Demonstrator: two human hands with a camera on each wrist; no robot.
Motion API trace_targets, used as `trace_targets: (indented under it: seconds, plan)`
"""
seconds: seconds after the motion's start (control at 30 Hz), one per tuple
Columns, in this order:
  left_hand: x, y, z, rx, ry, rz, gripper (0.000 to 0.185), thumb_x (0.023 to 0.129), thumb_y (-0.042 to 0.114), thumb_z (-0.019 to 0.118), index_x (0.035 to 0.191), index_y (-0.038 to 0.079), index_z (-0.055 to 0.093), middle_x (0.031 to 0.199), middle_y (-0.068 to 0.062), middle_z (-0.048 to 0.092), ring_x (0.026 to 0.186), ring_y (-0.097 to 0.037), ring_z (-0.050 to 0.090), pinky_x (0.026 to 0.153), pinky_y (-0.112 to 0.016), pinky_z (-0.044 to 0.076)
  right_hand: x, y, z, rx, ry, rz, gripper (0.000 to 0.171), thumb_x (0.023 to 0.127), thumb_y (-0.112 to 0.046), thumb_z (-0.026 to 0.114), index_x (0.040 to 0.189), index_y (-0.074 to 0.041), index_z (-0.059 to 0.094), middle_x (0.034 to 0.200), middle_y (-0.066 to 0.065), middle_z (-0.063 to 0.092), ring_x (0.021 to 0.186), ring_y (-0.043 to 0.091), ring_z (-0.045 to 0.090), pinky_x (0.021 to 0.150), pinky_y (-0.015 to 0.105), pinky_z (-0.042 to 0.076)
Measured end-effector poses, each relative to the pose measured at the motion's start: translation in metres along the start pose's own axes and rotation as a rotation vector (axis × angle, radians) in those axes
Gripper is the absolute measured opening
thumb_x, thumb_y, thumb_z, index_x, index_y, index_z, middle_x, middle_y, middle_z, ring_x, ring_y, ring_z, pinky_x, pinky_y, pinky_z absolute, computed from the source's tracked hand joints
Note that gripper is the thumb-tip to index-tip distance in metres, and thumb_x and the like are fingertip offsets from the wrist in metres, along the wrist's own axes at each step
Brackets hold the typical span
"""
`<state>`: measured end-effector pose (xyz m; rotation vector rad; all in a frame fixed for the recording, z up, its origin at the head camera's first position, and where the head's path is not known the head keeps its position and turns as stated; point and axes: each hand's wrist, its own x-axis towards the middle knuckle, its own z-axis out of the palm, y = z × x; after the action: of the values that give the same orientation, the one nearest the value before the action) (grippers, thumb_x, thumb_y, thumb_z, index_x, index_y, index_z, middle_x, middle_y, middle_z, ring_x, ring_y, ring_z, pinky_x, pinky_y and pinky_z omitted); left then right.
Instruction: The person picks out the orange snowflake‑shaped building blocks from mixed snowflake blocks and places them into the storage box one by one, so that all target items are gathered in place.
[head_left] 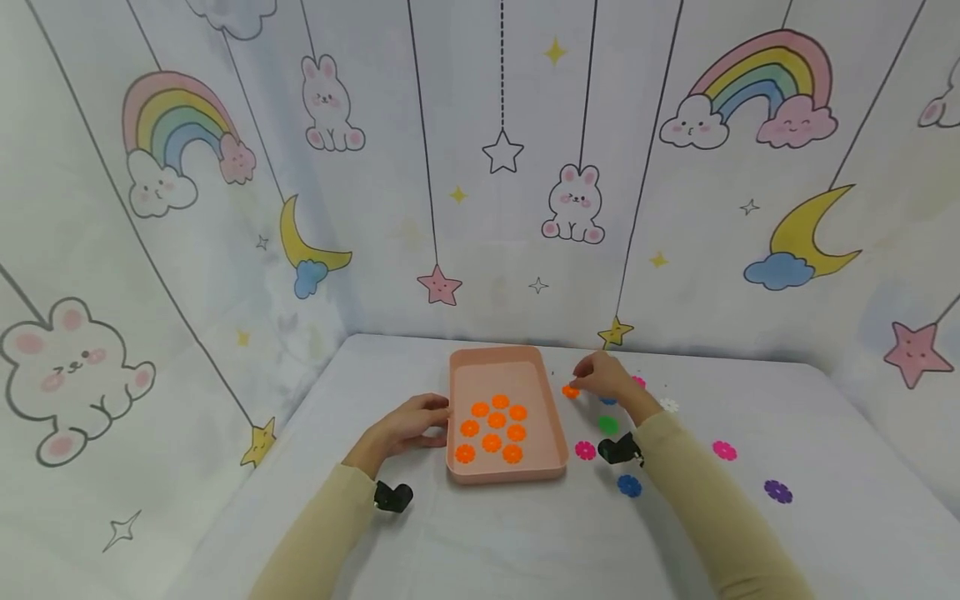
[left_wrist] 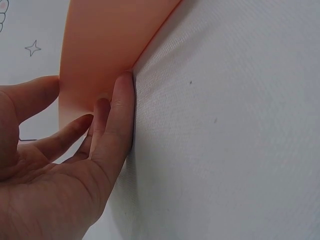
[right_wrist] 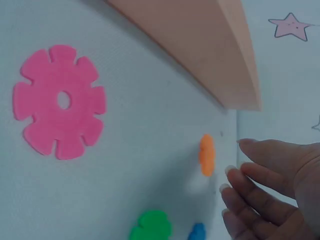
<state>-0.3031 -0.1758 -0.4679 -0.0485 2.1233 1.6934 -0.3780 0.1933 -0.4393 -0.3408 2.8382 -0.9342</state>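
1. Discs first: we are counting eight orange flower-shaped discs (head_left: pixel 495 429) lying flat inside the pink tray (head_left: pixel 507 475), arranged in loose rows on its floor.
2. We are seeing a ninth orange disc (head_left: pixel 571 392) on the desk (head_left: pixel 487 533) just beside the tray's right wall, near its far corner; our right hand (head_left: pixel 603 377) is hovering right at it. In the right wrist view this disc (right_wrist: pixel 206 154) is showing edge-on, with the fingertips (right_wrist: pixel 240 172) relaxed, nearly straight and just beside it; we cannot tell whether they are touching it, and nothing is being pinched.
3. Our left hand (head_left: pixel 408 423) is resting against the tray's left wall. In the left wrist view the fingers (left_wrist: pixel 117 125) are lying straight along the smooth, matte wall (left_wrist: pixel 95 50), pressing on it rather than curling round it.
4. Loose on the desk to the right of the tray we are counting two magenta discs (head_left: pixel 586 451) (head_left: pixel 724 451), one green disc (head_left: pixel 608 425), one blue disc (head_left: pixel 629 486), one purple disc (head_left: pixel 777 492) and one white disc (head_left: pixel 669 405); further pieces behind the right hand are partly hidden.
5. Each disc is looking like thin flat plastic with a notched, petal-like rim and a small centre hole, plain in the close pink one (right_wrist: pixel 59 102).
6. The tray is rectangular with rounded corners and low walls; the desk is wearing a pale woven cloth with a fine visible grain.
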Motion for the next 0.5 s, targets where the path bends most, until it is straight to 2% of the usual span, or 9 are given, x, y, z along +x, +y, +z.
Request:
trace_targets:
  seconds: [0.2,0.5]
  plan:
    - [0.002,-0.002,0.001,-0.007,-0.004,-0.002,0.052,0.106,0.022,0.057,0.149,-0.003,0.042,0.139,-0.02,0.056,0.119,-0.03,0.06,0.089,-0.04,0.061,0.006,0.012,0.01,0.015,-0.017,0.052,0.032,0.092,-0.018,0.073,0.113,0.005,0.068,0.107,0.018,0.068,0.094,0.03,0.06,0.086,0.043,0.056]
    - [0.004,-0.002,-0.002,-0.012,-0.007,0.002,0.05,0.106,0.021,0.057,0.149,-0.002,0.044,0.136,-0.019,0.058,0.118,-0.029,0.061,0.089,-0.04,0.061,0.008,0.009,0.018,0.012,-0.026,0.065,0.03,0.089,-0.013,0.075,0.111,0.005,0.067,0.104,0.016,0.066,0.093,0.029,0.059,0.086,0.043,0.055]
